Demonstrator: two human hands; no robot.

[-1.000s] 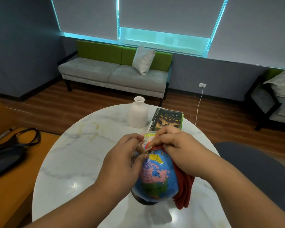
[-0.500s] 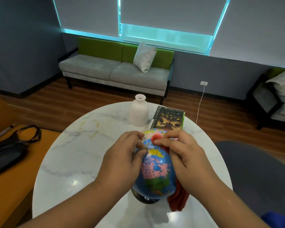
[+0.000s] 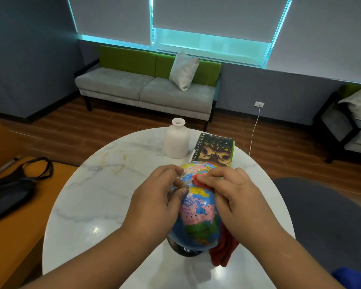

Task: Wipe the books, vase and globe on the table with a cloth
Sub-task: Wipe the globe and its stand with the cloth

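Round marble table (image 3: 92,195): the globe (image 3: 198,217) stands on its dark base near the 6 o'clock edge. Left hand (image 3: 154,205), fingers curled, pinches the globe's clear arc at the top. Right hand (image 3: 236,195), fingers bunched together, pinches the cloth (image 3: 223,251) against the crown; the loose end hangs at the globe's 4 o'clock. Vase (image 3: 176,140) at 12, books (image 3: 216,150) at 1, just beside it.

We see the globe (image 3: 198,215) standing on its dark base near the table's (image 3: 92,195) near edge, with both hands at its top. The left hand (image 3: 154,203) pinches the clear arc (image 3: 186,180) by the pole (thumb and fingers curled round it). The right hand (image 3: 236,195) presses a red cloth (image 3: 223,253) to the upper globe, and the rest hangs down the right side. By the far edge stands a white vase (image 3: 176,140), with books (image 3: 215,150) lying flat just right of it.
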